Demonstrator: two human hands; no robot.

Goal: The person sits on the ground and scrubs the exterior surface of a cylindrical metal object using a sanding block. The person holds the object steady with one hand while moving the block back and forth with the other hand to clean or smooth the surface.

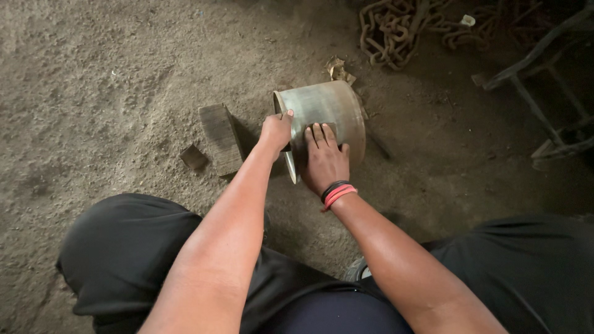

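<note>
The metal pot (328, 114) lies tipped on its side on the dirt floor (93, 93), just beside a wooden block (221, 138). The person's left hand (276, 131) grips the pot's rim, fingers curled over the edge. Their right hand (324, 159) lies flat on the pot's wall, fingers (319, 133) close together. A rusty chain (396, 28) sits well apart behind it.

Metal frame (544, 80) cut off right
</note>
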